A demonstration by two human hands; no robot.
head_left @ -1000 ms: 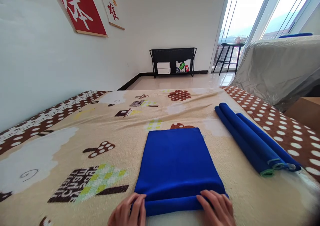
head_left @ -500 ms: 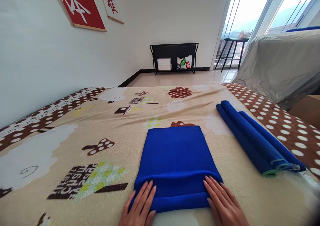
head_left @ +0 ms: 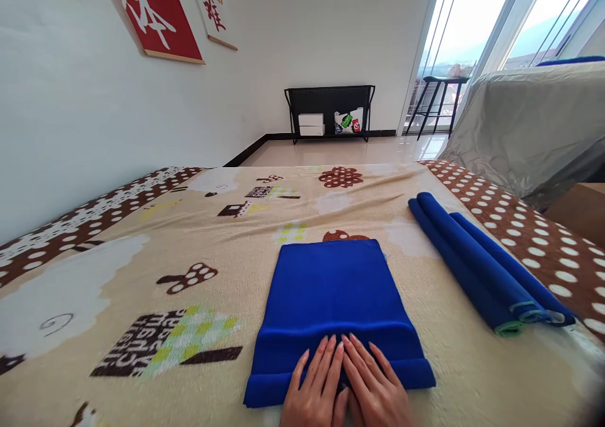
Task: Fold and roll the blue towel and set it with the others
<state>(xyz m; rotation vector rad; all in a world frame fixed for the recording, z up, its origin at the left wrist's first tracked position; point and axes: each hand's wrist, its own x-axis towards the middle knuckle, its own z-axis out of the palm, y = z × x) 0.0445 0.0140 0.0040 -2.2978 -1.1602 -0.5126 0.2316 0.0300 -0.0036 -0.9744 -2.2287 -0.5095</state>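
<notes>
Down at the near end of the blanket (head_left: 222,250), I've got the left hand (head_left: 309,397) and right hand (head_left: 378,394) side by side on the blue cloth (head_left: 338,282), at the middle of its near edge. Fingers (head_left: 316,362) are loose and stretched out straight, laid palm-down on the fabric, index fingers almost meeting; can't tell from here what the thumbs rest on. Cloth lies flat on the blanket with a doubled band along that near edge and a soft ridge just past it. Off to the right, two blue rolls (head_left: 466,266) lie next to each other at a slant, close to the brown polka-dot border (head_left: 524,239)
</notes>
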